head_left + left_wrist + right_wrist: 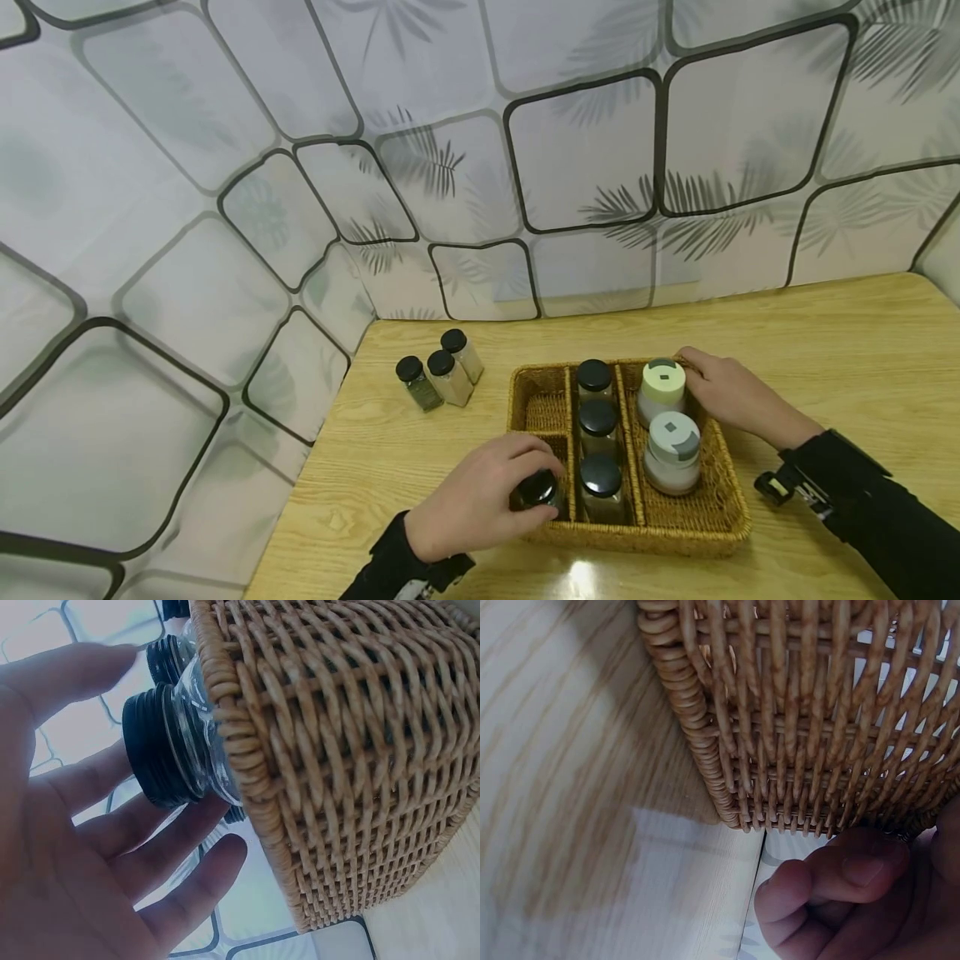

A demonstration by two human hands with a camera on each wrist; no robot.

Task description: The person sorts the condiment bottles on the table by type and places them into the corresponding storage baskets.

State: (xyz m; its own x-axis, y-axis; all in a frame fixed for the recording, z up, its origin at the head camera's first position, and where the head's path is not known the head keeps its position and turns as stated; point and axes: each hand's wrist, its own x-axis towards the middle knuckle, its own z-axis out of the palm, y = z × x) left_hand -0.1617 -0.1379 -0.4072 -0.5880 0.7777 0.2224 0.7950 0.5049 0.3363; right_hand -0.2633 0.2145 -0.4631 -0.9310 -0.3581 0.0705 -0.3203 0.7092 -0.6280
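A divided wicker basket (652, 540) sits on the wooden table. Around the black lid of a glass jar (538, 487) in its front left compartment lies my left hand (480, 496). In the left wrist view the fingers are spread behind that black lid (156, 746), and the thumb stands apart from it. My right hand (738, 398) grips the basket's far right corner; in the right wrist view its fingers (855, 874) curl at the rim. Three black-lidded jars (597, 417) line the middle compartment. On the right side stand a jar with a yellow-green lid (663, 380) and a jar with a whitish lid (674, 436).
Left of the basket, three small black-capped spice jars stand together: one with green contents (420, 385) and two with pale contents, a nearer jar (451, 380) and a farther jar (463, 357). A patterned curtain (465, 183) borders the table (847, 350) behind and at left.
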